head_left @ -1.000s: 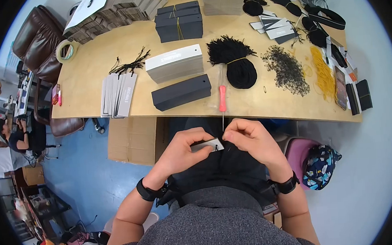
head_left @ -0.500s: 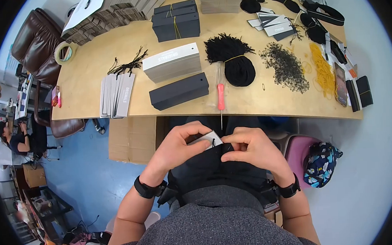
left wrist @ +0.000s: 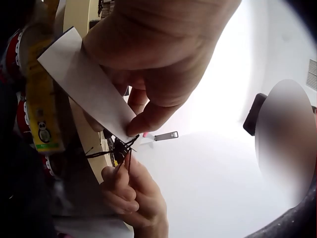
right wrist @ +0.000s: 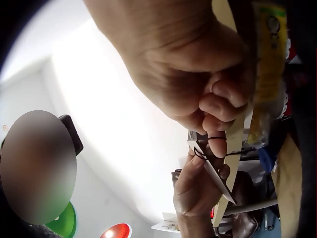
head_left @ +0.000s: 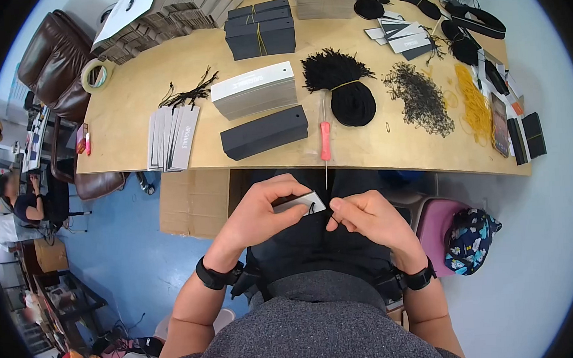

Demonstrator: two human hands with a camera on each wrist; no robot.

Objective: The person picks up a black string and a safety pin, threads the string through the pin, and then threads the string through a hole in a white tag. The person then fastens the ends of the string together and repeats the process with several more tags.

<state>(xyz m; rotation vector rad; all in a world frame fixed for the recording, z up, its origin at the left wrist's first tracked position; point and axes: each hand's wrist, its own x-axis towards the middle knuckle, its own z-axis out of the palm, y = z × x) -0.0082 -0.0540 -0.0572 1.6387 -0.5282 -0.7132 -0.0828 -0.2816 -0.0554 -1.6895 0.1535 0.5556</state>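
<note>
My left hand (head_left: 262,211) grips a small white hang tag (left wrist: 84,79) between thumb and fingers, above my lap. A black string (right wrist: 216,138) loops through the tag's end. Just to the right, my right hand (head_left: 368,218) pinches the string with its fingers curled, and in the left wrist view two strands run taut from the tag to those fingers. On the table edge beyond the hands lies a red-handled tool (head_left: 325,140) with a thin metal shaft. Behind it is a bundle of black strings (head_left: 353,103) tied with a yellow band.
Strung tags (head_left: 175,136) lie at the table's front left. Beside them stand a black tag stack (head_left: 264,134) and a white-topped stack (head_left: 255,92). Rightward are a heap of small dark pins (head_left: 419,98), yellow rubber bands (head_left: 473,105) and a phone (head_left: 499,126).
The right hand first worked close to the tag's end, then spread its thumb and fingers beside it; now it is curled and slightly lower. The left hand has tilted the tag's end upward.
</note>
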